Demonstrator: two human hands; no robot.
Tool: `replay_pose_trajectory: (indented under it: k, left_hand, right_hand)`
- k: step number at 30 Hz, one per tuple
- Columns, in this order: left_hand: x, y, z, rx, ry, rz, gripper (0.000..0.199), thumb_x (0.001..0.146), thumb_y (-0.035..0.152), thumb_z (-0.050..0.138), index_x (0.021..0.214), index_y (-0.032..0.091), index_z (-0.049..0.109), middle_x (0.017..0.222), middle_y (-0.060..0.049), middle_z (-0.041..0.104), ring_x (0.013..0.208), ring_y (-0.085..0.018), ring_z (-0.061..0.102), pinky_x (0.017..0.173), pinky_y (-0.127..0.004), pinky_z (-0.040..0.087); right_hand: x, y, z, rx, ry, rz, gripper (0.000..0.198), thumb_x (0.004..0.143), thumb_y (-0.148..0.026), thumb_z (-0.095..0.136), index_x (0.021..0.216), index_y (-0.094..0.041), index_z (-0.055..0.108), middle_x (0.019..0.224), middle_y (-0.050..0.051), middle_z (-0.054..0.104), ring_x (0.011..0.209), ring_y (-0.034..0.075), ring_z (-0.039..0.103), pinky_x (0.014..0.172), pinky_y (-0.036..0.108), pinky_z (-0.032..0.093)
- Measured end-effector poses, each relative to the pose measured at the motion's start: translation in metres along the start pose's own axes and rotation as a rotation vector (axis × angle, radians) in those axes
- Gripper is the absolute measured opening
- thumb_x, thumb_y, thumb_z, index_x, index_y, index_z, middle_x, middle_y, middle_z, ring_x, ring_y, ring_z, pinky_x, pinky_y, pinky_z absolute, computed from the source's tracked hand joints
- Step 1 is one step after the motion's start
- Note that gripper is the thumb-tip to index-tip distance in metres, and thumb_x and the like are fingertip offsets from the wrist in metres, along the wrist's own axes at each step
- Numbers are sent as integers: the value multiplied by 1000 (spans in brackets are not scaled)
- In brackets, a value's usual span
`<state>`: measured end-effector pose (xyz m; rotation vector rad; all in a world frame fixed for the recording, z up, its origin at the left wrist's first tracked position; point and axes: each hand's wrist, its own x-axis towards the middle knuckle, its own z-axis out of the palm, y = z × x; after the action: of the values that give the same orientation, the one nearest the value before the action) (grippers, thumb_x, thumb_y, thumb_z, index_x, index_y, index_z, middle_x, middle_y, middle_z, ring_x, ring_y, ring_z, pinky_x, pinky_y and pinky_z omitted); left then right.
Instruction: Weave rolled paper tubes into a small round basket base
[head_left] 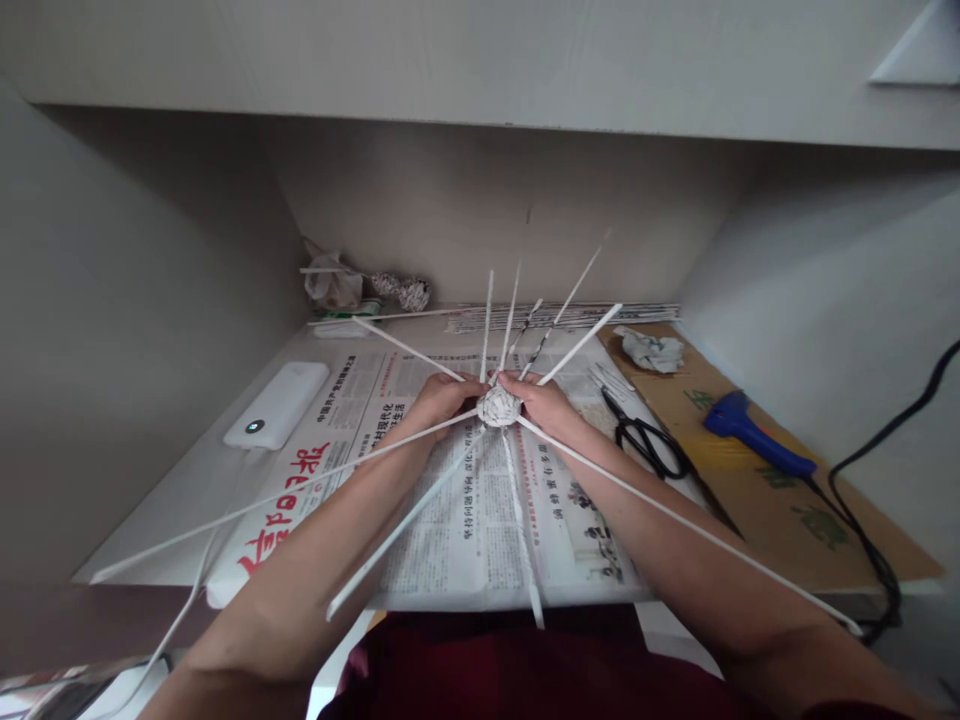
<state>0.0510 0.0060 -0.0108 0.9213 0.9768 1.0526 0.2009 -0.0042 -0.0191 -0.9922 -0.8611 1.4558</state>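
Between my hands is a small round piece woven from rolled newspaper strips (499, 407), with several long paper rods (420, 515) spreading out from it like spokes. My left hand (442, 402) is closed on its left edge, thumb and fingers at the rim. On the opposite edge my right hand (541, 396) pinches the piece near the bases of the far spokes. Two rods stretch back over my forearms, and another paper rod (521, 520) points toward my body. The fingertips are partly hidden behind the weave.
Newspaper (427, 560) covers the desk. Black scissors (649, 440), a blue glue gun (757, 435) with its cord and a crumpled paper (651, 350) lie at right, partly on cardboard (757, 520). A white power bank (277, 405) lies left. Spare paper rods (570, 318) line the back wall.
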Motion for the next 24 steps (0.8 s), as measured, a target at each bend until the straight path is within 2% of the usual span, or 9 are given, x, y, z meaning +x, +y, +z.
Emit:
replay_pose_trajectory:
  k: [4, 7, 10, 13, 16, 21, 24]
  left_hand:
    - [3, -4, -1, 8, 44, 44, 12, 53, 16, 78, 57, 11, 68, 51, -5, 62, 46, -13, 54, 47, -26, 40]
    - [5, -6, -1, -18, 79, 63, 16, 50, 17, 80, 60, 11, 69, 54, -5, 64, 48, -15, 57, 49, -27, 43]
    - [6, -6, -3, 11, 72, 66, 21, 49, 20, 82, 64, 11, 70, 55, -5, 65, 49, -15, 57, 49, -27, 43]
    - [6, -5, -6, 99, 43, 57, 20, 52, 23, 81, 62, 12, 67, 48, -2, 59, 42, -11, 49, 41, -24, 31]
    - [4, -3, -7, 125, 14, 59, 21, 51, 23, 81, 58, 14, 63, 44, 2, 53, 38, -8, 41, 39, -23, 22]
    - [1, 1, -4, 75, -20, 56, 25, 48, 23, 84, 60, 14, 64, 50, 0, 57, 45, -11, 49, 45, -25, 33]
    - [0, 2, -4, 86, -24, 54, 27, 48, 24, 86, 60, 13, 64, 49, -1, 58, 44, -11, 48, 45, -25, 33]
  right_hand:
    - [-1, -2, 1, -10, 75, -38, 38, 47, -41, 89, 66, -17, 66, 60, 0, 66, 57, 15, 60, 60, 31, 49]
    - [-2, -1, 2, -27, 89, 0, 38, 48, -40, 89, 59, -17, 61, 55, 0, 64, 55, 16, 60, 58, 32, 49]
    - [-2, 0, 1, -13, 83, 10, 38, 45, -34, 91, 62, -16, 62, 56, 0, 65, 55, 17, 61, 58, 32, 50]
    - [-3, -3, -1, 15, 58, 28, 38, 44, -29, 93, 63, -16, 62, 56, -1, 65, 53, 15, 60, 56, 30, 50]
    - [-3, -7, -4, 16, 11, 110, 36, 47, -24, 93, 63, -17, 61, 56, -1, 65, 52, 15, 60, 56, 30, 51]
    - [0, -10, -11, -3, -67, 211, 29, 54, -21, 90, 67, -16, 64, 60, 1, 68, 53, 16, 62, 57, 30, 53]
    - [1, -10, -12, 7, -97, 220, 28, 55, -21, 89, 71, -15, 67, 62, 1, 69, 54, 16, 62, 57, 30, 53]
